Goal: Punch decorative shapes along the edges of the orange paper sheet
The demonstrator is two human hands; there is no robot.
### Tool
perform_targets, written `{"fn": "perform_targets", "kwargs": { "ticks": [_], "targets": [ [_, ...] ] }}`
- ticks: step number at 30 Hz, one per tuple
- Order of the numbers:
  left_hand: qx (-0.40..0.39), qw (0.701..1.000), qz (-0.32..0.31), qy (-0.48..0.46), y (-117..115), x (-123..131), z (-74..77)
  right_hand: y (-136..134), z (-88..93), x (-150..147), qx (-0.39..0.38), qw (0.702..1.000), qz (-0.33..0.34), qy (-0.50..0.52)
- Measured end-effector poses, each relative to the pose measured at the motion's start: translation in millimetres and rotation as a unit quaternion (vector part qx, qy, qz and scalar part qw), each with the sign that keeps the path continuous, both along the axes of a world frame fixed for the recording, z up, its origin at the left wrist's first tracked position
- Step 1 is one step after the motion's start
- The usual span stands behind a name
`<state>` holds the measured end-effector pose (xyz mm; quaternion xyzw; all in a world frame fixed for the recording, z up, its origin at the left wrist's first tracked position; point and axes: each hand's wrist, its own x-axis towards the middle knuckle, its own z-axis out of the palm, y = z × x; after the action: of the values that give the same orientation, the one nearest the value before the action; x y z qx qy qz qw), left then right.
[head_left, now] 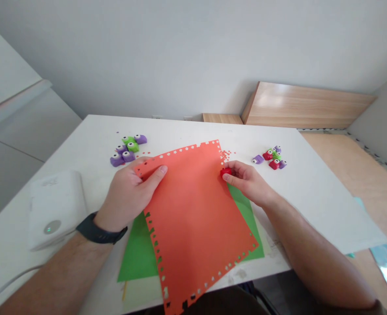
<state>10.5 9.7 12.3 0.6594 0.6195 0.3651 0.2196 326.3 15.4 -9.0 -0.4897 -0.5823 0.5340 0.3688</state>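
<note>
My left hand [130,192] grips the upper left part of an orange paper sheet [193,205], thumb on top and fingers beneath. Small shaped holes run along most of the sheet's edges. In my right hand [245,180] is a small red craft punch [226,172], pinched between thumb and fingers at the sheet's right edge near the top corner. Whether paper sits in its slot is hard to see. Tiny orange cut-outs [226,154] lie just beyond it. Under the orange sheet, green paper [137,251] rests on the table.
Several purple and green punches [128,148] with eye designs stand at the back left. More purple, red and green ones [273,156] cluster at the right. A white device [57,205] with a cable is on the left of the white table [311,201]. A wooden panel [308,105] leans behind.
</note>
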Motion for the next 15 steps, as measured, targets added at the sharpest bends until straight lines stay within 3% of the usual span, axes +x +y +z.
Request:
{"fn": "perform_targets", "kwargs": {
  "ticks": [15],
  "targets": [
    [0.007, 1.000, 0.018, -0.002, 1.2, 0.0, -0.3, -1.9, 6.6, -0.3, -0.031, 0.999, -0.014, 0.027]
  ]
}}
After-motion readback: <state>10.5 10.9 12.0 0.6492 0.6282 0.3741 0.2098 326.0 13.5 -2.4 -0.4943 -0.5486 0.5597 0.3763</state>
